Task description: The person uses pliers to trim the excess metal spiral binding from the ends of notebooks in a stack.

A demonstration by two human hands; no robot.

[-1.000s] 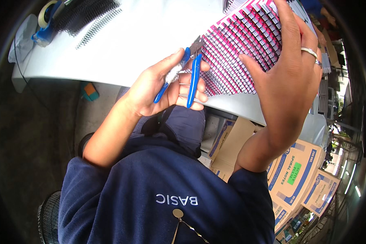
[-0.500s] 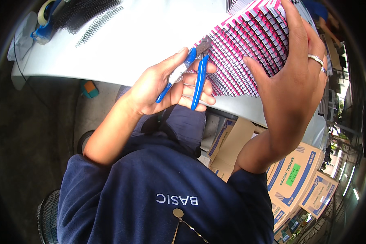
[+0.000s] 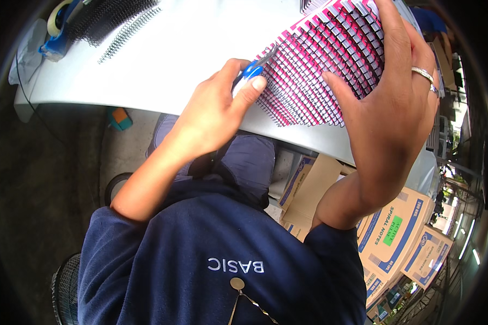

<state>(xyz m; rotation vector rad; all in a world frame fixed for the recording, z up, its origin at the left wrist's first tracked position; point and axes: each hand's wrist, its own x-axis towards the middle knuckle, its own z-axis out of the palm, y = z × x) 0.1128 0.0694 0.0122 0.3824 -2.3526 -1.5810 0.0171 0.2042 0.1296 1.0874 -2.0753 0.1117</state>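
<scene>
My left hand is closed round wire cutters with blue handles. The dark jaws point up and right, at the left edge of a stack of spiral notebooks. Their pink-and-white spines and black wire coils face me, row upon row. My right hand, with rings on one finger, lies along the right side of the stack, thumb spread over the coils. The ends of its fingers run out past the top of the picture.
Loose black wire coils lie on the white table, near a blue tape dispenser at the far left. Cardboard boxes stand below the table at the right. A person in blue is at the far right.
My left hand has turned over and closed round the cutters, which were lying spread in its open palm. The jaws remain by the stack's left edge. My right hand has hardly moved.
</scene>
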